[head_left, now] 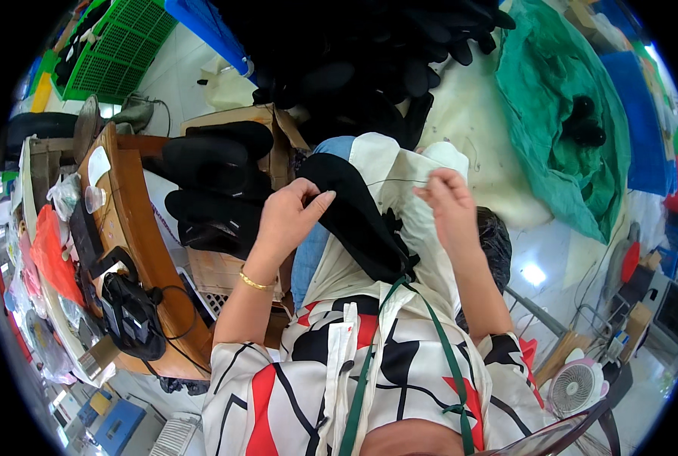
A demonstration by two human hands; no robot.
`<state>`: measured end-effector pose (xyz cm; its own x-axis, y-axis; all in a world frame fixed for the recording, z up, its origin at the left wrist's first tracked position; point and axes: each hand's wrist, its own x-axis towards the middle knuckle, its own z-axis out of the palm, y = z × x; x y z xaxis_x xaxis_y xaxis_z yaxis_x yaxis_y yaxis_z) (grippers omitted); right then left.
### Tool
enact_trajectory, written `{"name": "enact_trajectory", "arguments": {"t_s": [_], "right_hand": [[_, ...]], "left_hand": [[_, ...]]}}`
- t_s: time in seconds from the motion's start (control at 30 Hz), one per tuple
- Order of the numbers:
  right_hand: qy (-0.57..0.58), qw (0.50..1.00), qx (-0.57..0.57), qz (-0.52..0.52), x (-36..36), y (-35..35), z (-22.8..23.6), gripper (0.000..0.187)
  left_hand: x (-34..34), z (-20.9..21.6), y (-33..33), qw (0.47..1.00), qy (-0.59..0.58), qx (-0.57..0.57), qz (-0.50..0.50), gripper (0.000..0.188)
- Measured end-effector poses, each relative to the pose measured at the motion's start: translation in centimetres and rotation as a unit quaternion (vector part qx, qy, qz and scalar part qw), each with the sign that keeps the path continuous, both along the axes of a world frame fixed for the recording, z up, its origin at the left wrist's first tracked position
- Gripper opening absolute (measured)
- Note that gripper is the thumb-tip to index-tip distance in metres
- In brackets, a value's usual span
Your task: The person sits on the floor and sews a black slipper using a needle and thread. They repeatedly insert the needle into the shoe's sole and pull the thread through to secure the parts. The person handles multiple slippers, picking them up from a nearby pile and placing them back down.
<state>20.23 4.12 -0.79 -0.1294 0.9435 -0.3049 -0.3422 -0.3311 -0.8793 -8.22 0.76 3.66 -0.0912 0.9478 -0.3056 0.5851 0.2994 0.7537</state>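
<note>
A black cloth slipper lies lengthwise over my lap, its rounded end up and away from me. My left hand pinches the left edge of that end between thumb and fingers. A thin dark thread runs from the slipper across to my right hand, which is raised to the right with its fingertips pinched on the thread. Whether a needle sits in those fingertips is too small to tell. Under the slipper spreads a cream apron with green ties.
More black slippers are stacked on a cardboard box at my left, beside a wooden table. A large heap of black slippers lies ahead. A green sack is at the far right, and a small fan stands low right.
</note>
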Motion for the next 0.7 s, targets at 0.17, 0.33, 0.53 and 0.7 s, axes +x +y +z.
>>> {"name": "enact_trajectory", "arguments": {"t_s": [0.17,0.33,0.53,0.7], "right_hand": [[-0.232,0.930,0.200,0.205,-6.2,1.9,1.5,0.034],[-0.279,0.856,0.297,0.318,-8.7,3.3,2.6,0.030],[-0.310,0.823,0.337,0.336,-8.9,3.4,1.7,0.024],[-0.313,0.818,0.348,0.334,-8.9,3.4,1.3,0.023]], "left_hand": [[1.4,-1.1,-1.6,0.991,-0.102,0.078,0.047,0.017],[2.1,-2.9,-2.4,0.966,0.043,0.256,0.003,0.018],[2.7,-3.7,-3.1,0.947,0.101,0.303,0.017,0.023],[2.9,-4.2,-3.3,0.945,0.090,0.309,0.048,0.022]]}}
